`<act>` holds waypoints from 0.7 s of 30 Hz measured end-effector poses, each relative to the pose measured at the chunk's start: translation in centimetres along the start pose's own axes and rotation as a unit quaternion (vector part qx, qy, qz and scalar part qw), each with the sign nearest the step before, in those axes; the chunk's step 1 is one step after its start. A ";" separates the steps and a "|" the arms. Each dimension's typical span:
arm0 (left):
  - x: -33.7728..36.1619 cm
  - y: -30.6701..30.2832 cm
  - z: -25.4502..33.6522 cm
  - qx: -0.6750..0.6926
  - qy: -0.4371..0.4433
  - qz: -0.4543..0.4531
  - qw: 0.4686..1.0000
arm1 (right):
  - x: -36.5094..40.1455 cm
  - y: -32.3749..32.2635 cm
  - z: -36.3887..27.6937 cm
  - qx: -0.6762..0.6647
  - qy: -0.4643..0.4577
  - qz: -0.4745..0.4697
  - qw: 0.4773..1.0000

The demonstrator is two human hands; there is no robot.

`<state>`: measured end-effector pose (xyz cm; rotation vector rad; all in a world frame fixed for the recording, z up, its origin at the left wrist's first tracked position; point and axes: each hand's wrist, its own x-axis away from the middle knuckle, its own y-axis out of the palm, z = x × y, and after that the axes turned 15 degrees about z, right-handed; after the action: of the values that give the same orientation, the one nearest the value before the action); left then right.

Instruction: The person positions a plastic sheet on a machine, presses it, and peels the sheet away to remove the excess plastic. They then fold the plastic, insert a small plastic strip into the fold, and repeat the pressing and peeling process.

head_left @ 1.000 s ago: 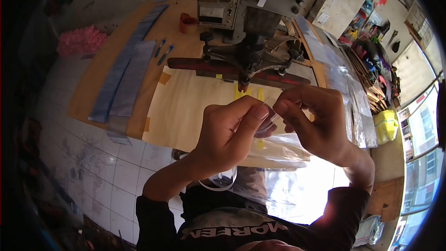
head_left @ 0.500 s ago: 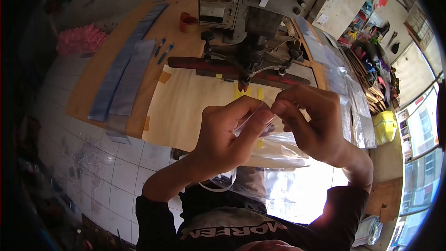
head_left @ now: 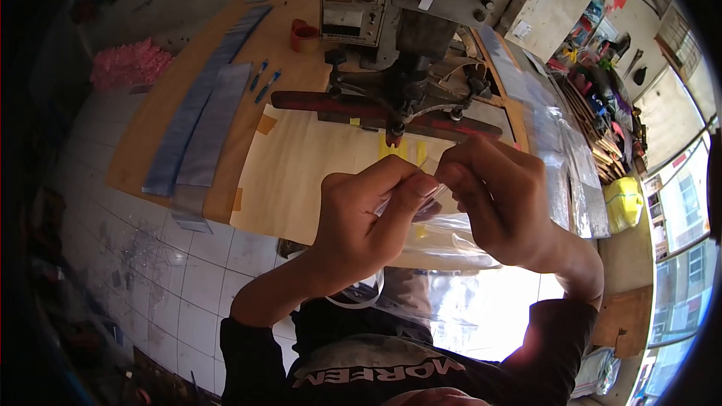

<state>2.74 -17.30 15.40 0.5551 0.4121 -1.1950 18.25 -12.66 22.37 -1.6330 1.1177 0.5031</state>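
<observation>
Both hands are raised over the front of the work table, with their fingertips close together. My left hand (head_left: 368,210) pinches a piece of clear plastic film (head_left: 432,209) between thumb and forefinger. My right hand (head_left: 502,199) is closed on the same film just to the right, its thumb against its curled fingers. Below the hands, more clear plastic sheeting (head_left: 455,239) spreads over the table's front edge and down towards the lap. Behind them, the heat-sealing press (head_left: 410,79) stands with its red and dark bar (head_left: 308,102) over a cream work sheet (head_left: 301,173).
Bluish plastic strips (head_left: 214,124) lie on the table's left, near two blue pens (head_left: 268,86) and a roll of orange tape (head_left: 304,36). More clear sheets (head_left: 545,128) cover the right side. A yellow bag (head_left: 623,204) is at the far right, and a pink bundle (head_left: 131,65) at the far left.
Both hands have shifted slightly left, still pinching the film. The film between the fingertips shows at a different angle. The press and table items have not moved.
</observation>
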 end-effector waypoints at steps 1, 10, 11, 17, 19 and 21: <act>0.0 0.0 0.0 0.006 -0.003 0.001 1.000 | 0.0 -0.1 -0.1 0.000 0.000 0.000 1.000; 0.3 0.1 -0.2 -0.052 0.017 0.016 0.998 | -0.2 -0.4 0.2 0.031 0.011 -0.032 0.999; 0.3 0.0 -0.3 -0.052 0.017 0.015 0.998 | -0.3 -0.4 0.3 0.025 0.012 -0.038 0.999; 0.4 0.1 -0.3 -0.027 0.000 0.007 1.000 | -0.1 -0.2 0.4 0.005 0.016 -0.030 0.999; 0.3 -0.1 -0.3 -0.049 -0.005 -0.011 0.999 | 0.0 -0.1 0.6 0.002 0.017 -0.027 0.999; 0.3 0.2 0.0 -0.031 -0.009 -0.005 0.999 | 0.0 0.1 1.0 -0.012 -0.036 0.004 0.999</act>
<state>3.03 -17.46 15.27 0.4892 0.4358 -1.1916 18.37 -11.79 21.94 -1.6199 1.0685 0.5786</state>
